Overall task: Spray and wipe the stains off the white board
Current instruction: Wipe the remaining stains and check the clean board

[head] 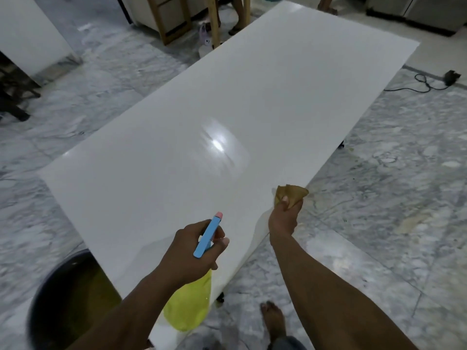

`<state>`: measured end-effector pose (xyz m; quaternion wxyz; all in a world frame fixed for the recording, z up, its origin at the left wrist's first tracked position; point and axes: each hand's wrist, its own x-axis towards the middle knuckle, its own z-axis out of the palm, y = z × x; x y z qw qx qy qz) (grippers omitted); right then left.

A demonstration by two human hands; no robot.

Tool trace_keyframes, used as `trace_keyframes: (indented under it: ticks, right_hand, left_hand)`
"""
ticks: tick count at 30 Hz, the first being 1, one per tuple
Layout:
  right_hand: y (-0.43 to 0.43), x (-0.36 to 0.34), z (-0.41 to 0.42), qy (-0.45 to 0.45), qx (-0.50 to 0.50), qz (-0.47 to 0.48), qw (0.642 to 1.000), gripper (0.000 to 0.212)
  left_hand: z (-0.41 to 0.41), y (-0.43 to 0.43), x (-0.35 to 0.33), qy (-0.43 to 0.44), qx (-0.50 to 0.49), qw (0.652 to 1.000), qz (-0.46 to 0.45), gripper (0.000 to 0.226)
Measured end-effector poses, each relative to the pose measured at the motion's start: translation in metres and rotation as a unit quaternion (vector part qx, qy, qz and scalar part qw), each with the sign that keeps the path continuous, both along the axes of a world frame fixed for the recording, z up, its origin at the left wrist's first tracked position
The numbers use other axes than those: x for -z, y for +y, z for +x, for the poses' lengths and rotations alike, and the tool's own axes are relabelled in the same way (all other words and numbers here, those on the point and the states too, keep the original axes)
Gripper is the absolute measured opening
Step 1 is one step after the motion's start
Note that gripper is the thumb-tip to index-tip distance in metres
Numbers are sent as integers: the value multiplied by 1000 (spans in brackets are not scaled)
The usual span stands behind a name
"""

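Left hand [195, 245] grips spray bottle [199, 279] (nozzle forward); right hand [284, 215] clutches cloth [293, 195] at white board [214, 117] edge.

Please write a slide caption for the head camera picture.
Left hand holds a spray bottle over the white board; right hand grips a brown cloth at its edge.
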<state>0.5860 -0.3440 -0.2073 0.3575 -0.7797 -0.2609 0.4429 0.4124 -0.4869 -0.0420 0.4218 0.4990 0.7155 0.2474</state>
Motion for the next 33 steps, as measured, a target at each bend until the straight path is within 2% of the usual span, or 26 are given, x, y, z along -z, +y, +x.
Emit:
trace_keyframes:
  ticks: [6,15,21,25,27,29,31,33]
  right_hand:
    - [-73,4,-42,-10,6,5,1000,59]
    - [-280,1,-153,0,14,26,1000,59]
    - [-391,-8,-206,56,7,5,998,57]
    - [-436,-4,-216,89,-23,-64,994,52]
    - [-455,-6,-205,123,-32,-109,986,58]
    - [-460,-27,-186,204,7,-133,970,54]
    - [-459,-53,-163,291,48,-131,947,53]
    - [-450,-87,-138,382,63,-103,916,61]
  left_hand:
    - [-52,-64,3,34,15,999,13,13]
    - [-170,-244,18,31,50,997,53,14]
    - [-218,-337,25,50,68,996,36,12]
    - [-218,-357,13,41,73,995,44,13]
    - [-216,-362,6,46,88,994,46,13]
    - [-213,-362,0,29,95,994,43,13]
    - [-207,-356,-10,12,106,994,40,12]
    - [-197,-348,-20,7,123,992,33,10]
